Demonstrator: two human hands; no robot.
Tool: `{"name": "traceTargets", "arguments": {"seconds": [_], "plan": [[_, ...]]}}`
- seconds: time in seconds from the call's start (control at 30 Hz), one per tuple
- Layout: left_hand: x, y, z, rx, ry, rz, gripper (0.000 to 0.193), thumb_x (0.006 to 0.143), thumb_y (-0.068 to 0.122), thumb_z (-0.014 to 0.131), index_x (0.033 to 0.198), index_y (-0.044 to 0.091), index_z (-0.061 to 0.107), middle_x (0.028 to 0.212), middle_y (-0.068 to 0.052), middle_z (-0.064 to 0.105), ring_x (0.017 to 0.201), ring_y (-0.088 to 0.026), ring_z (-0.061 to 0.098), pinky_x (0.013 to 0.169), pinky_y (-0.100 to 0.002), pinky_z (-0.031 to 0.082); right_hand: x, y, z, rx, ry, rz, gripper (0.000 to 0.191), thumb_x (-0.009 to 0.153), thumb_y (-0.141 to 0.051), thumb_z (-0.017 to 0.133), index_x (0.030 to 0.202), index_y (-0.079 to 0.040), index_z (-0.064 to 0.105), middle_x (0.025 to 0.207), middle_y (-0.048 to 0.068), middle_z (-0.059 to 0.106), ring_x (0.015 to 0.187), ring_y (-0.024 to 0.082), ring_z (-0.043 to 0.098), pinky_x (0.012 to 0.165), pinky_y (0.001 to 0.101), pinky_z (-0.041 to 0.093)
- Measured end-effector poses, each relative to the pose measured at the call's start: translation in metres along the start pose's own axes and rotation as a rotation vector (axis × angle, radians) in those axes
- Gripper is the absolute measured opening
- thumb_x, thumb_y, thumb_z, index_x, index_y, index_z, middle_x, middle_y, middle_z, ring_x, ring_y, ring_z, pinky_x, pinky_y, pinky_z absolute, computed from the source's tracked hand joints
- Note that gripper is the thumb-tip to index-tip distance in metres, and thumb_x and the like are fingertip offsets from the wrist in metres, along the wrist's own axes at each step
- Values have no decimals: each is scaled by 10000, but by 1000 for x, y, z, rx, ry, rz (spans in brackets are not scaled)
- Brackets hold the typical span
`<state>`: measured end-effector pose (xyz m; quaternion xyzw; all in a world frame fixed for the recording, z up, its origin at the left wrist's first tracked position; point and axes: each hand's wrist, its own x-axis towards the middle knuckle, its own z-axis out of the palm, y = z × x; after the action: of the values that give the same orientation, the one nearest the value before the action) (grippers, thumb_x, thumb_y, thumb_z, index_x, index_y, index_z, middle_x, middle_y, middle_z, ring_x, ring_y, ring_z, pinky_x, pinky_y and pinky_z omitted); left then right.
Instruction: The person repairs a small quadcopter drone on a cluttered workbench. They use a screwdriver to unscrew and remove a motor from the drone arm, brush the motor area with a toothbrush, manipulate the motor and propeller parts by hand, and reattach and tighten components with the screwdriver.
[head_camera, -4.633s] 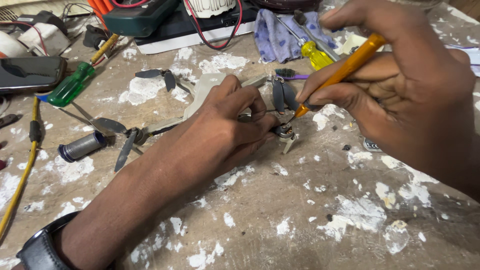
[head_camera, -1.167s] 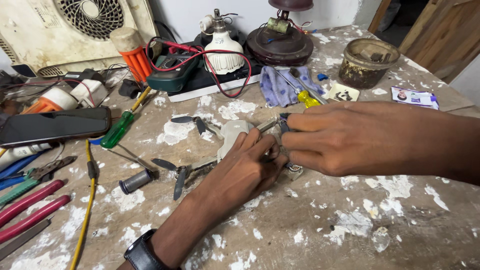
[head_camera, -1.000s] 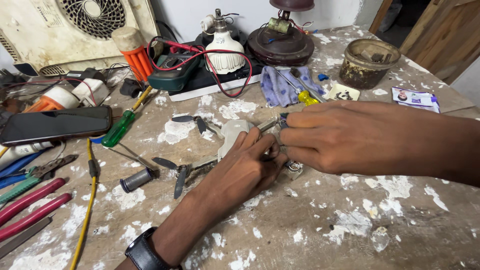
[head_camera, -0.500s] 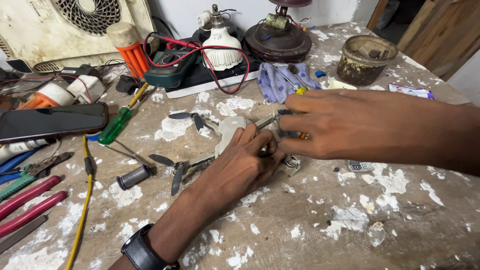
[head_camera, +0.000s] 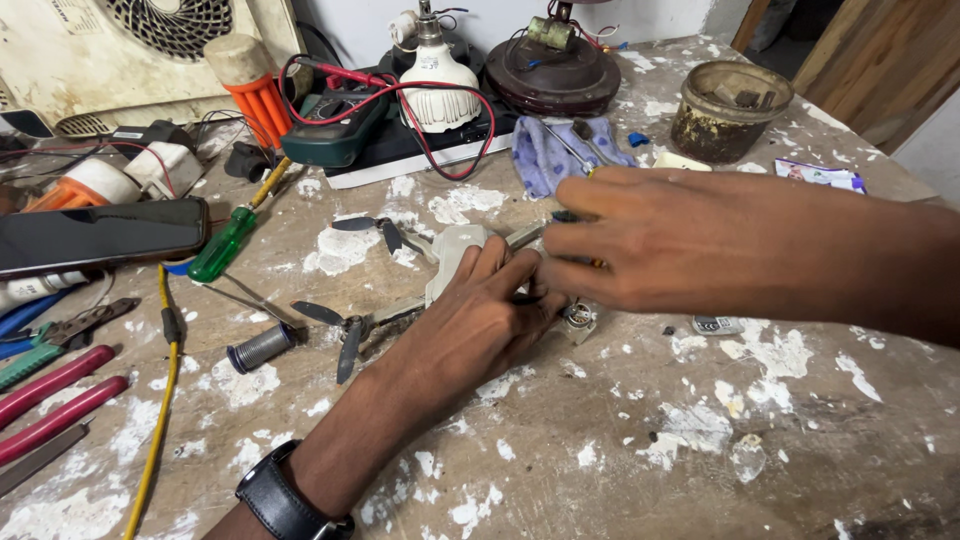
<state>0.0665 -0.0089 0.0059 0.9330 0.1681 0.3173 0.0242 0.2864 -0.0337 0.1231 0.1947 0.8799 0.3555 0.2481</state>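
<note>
Paint-spattered wooden desk (head_camera: 560, 470), cluttered along its far and left sides. Left hand (head_camera: 480, 320) lies palm down at the middle, fingers (head_camera: 500, 262) curled and pressed onto a small white part (head_camera: 452, 252) that rests on the desk; black watch (head_camera: 285, 500) on the wrist. Right hand (head_camera: 650, 240) comes in from the right, just beside the left, fingertips touching; its fingers are closed together over something thin, mostly hidden, so what they grip cannot be told for sure. A small round metal piece (head_camera: 580, 320) sits on the desk just under the two hands.

Near the left hand: scissors (head_camera: 345, 325) with dark blades, a wire spool (head_camera: 258, 348), a second pair of dark blades (head_camera: 375, 228) further back. Left side: green screwdriver (head_camera: 222, 245), yellow cable (head_camera: 160, 400), phone (head_camera: 100, 235), red-handled pliers (head_camera: 55, 400).

Far edge: white bulb (head_camera: 438, 75), dark meter (head_camera: 335, 125) with red leads (head_camera: 440, 130), orange-handled tool (head_camera: 255, 90), purple cloth (head_camera: 560, 155), brown round base (head_camera: 555, 70), rusty tin (head_camera: 728, 108). White fan housing (head_camera: 120, 40) stands at back left.
</note>
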Motion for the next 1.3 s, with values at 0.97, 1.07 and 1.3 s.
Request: {"name": "traceTargets", "arguments": {"seconds": [0.97, 1.07, 1.3], "plan": [[-1, -1, 0, 21, -25, 3, 244, 903, 174, 714, 1087, 23, 769, 1015, -86, 584, 977, -276, 517, 837, -418, 439, 1, 5, -10, 221, 170, -54, 259, 678, -77, 709, 929, -12, 694, 992, 19, 592, 1025, 234, 526, 800, 301, 501], [0, 0, 2, 19, -29, -6, 226, 897, 171, 716, 1057, 22, 770, 1010, -89, 589, 963, -274, 525, 837, -418, 445, 1, 0, -11, 134, -34, -16, 147, 788, -97, 715, 892, -2, 674, 928, 24, 575, 1025, 225, 517, 885, 350, 503], [2, -1, 4, 26, -15, 8, 174, 941, 166, 702, 1038, 48, 786, 989, -76, 589, 957, -262, 533, 822, -417, 449, -1, 2, -9, 141, 113, 33, 262, 736, -105, 730, 973, -11, 672, 908, 31, 574, 985, 207, 531, 855, 347, 510]]}}
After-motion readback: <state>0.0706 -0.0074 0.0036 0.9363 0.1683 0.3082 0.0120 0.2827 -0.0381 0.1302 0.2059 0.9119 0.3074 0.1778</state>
